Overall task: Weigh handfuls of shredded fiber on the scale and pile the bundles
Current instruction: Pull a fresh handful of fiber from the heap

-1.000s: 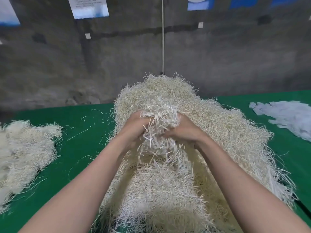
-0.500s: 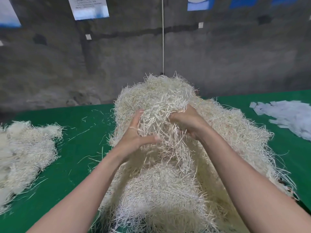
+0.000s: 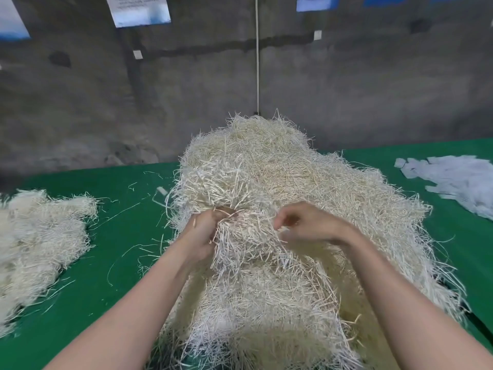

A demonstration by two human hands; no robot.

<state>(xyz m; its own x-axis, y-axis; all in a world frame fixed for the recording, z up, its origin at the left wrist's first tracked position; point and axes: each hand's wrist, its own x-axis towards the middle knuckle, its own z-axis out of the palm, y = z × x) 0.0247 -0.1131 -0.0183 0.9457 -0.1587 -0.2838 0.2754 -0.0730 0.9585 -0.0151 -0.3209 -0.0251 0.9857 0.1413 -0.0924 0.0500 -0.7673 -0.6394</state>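
A large heap of shredded fiber sits in the middle of the green table cover. It is pale cream, rises to a peak at the far side and spills down toward the near edge between the person's two bare forearms.

The left hand is at the left flank of the heap, about halfway up. Its fingers are curled into the strands and grip a clump that is still joined to the mass around it. The right hand is just to the right of that clump, over the heap's near slope. Its fingers are bent inward and blurred, with a few strands at their tips; whether they pinch those strands or only brush them cannot be told.

A smaller pile of fiber lies flat on the cover at the left, well apart from the heap. Loose single strands are scattered on the green between the two. At the far right of the table lies a spread of white paper slips, also apart from the heap.

Behind the table stands a grey concrete wall. A thin white cord runs straight down it to the heap's peak, and a printed sheet hangs near the top left.
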